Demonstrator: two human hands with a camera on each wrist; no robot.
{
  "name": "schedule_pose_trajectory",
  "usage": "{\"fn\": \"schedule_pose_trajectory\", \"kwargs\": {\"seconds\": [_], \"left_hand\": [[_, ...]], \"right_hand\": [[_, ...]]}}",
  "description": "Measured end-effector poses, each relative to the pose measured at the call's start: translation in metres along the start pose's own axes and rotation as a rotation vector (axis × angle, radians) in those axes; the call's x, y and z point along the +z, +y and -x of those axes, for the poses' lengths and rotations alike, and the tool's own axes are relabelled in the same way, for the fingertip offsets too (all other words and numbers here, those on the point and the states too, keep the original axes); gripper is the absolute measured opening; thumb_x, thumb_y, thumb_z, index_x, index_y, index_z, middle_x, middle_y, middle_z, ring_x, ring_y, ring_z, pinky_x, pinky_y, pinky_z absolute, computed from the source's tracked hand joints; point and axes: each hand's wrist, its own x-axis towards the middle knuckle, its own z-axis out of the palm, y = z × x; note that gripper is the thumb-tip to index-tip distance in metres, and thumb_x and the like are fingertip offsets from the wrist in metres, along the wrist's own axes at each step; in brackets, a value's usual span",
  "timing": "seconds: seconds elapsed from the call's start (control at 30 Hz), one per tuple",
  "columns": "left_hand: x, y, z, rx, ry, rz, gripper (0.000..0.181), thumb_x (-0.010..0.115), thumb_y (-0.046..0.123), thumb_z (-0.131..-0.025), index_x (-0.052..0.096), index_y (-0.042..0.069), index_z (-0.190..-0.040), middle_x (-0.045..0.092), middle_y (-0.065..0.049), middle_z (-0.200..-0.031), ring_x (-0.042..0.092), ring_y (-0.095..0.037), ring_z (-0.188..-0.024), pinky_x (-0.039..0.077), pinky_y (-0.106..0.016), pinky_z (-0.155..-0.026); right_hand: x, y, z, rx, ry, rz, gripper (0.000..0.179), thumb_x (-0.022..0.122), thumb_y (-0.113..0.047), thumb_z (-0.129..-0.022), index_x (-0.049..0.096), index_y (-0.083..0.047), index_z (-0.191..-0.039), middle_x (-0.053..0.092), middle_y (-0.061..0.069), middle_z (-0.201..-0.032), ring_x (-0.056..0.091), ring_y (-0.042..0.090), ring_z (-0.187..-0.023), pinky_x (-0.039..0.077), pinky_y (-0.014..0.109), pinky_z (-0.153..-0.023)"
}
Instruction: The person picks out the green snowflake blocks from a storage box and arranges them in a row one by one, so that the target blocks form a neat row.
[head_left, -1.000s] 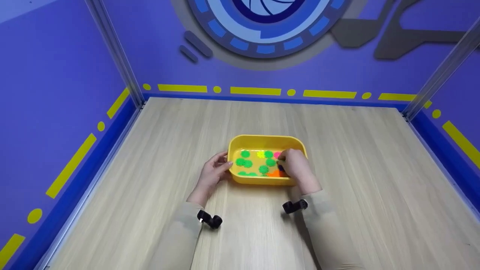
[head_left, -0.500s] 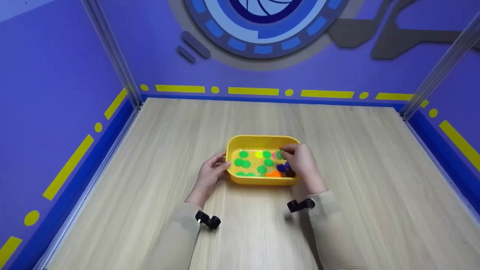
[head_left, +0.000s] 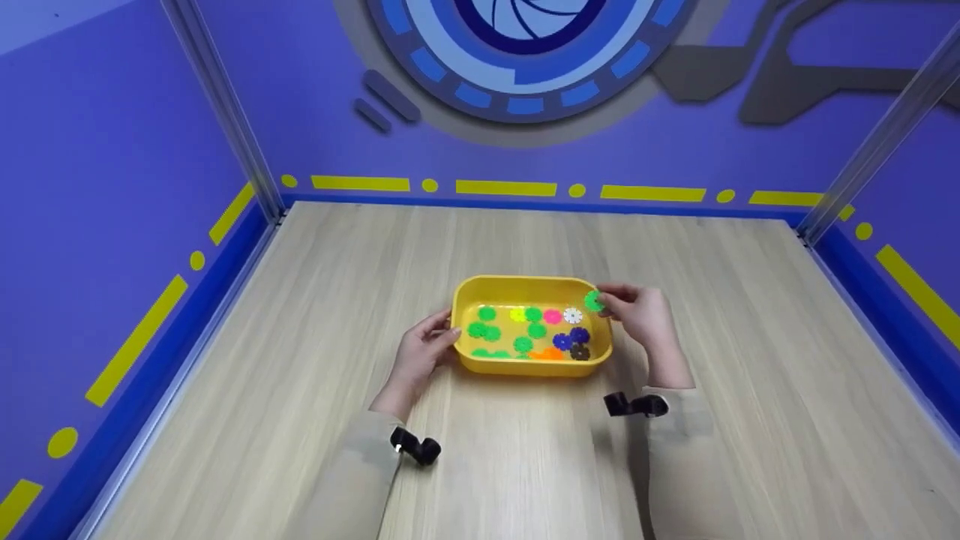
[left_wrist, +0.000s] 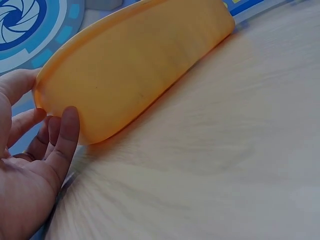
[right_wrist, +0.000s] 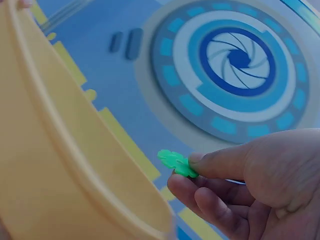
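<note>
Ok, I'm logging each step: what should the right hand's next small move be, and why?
I'd probably move the right hand outward and lower the green disc to the table: it's pinched near the right end of the yellow tray, most of that hand lies outside the tray, and the left hand holds the opposite end.

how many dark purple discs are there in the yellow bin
2, both in the yellow bin: one dark purple disc behind the orange pieces, the other just right of it, behind the dark brown disc. The near wall may hide more.

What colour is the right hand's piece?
The piece is green, clearest in the right wrist view.
</note>
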Motion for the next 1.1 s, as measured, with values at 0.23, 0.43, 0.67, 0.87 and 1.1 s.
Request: {"fn": "schedule_pose_trajectory", "kwargs": {"seconds": [0.23,0.43,0.67,0.87,1.1], "left_hand": [[0.000,0.001,0.002,0.002,-0.005,0.012,0.052,0.066,0.007,-0.098,0.053,0.001,-0.147,0.059,-0.008,-0.119,0.064,-0.017,-0.096,0.061,-0.026,-0.072],[0.000,0.000,0.002,-0.001,-0.011,0.048,0.053,0.067,0.006,-0.097,0.053,0.000,-0.147,0.058,-0.011,-0.121,0.063,-0.016,-0.099,0.060,-0.026,-0.073],[0.001,0.001,0.003,-0.005,-0.009,0.055,0.053,0.067,0.006,-0.097,0.053,0.001,-0.147,0.058,-0.011,-0.121,0.064,-0.019,-0.099,0.061,-0.026,-0.072],[0.001,0.001,0.002,-0.006,-0.008,0.057,0.052,0.067,0.005,-0.096,0.054,0.002,-0.147,0.058,-0.010,-0.119,0.065,-0.018,-0.097,0.061,-0.026,-0.071],[0.001,0.001,0.002,-0.011,-0.006,0.038,0.053,0.067,0.006,-0.097,0.052,0.001,-0.148,0.057,-0.011,-0.120,0.063,-0.019,-0.097,0.061,-0.026,-0.072]], "right_hand": [[-0.023,0.019,-0.003,-0.028,0.064,-0.017,0.036,0.060,-0.018,-0.104,0.065,0.000,-0.135,0.068,0.025,-0.128,0.068,0.000,-0.080,0.058,0.016,-0.081],[-0.031,0.037,-0.006,-0.020,0.091,-0.063,0.037,0.060,-0.009,-0.102,0.063,0.003,-0.137,0.067,0.027,-0.127,0.066,-0.005,-0.076,0.055,0.010,-0.075],[-0.027,0.056,-0.015,0.039,0.074,-0.065,0.038,0.058,-0.006,-0.101,0.061,0.005,-0.137,0.067,0.026,-0.127,0.068,0.001,-0.080,0.059,0.018,-0.079],[-0.019,0.064,-0.017,0.061,0.075,-0.133,0.037,0.058,0.000,-0.099,0.061,0.008,-0.135,0.067,0.024,-0.119,0.068,0.010,-0.085,0.060,0.022,-0.077],[-0.011,0.074,-0.020,0.093,0.065,-0.139,0.038,0.058,-0.002,-0.099,0.061,0.009,-0.135,0.066,0.028,-0.125,0.067,0.008,-0.083,0.056,0.018,-0.073]]}}
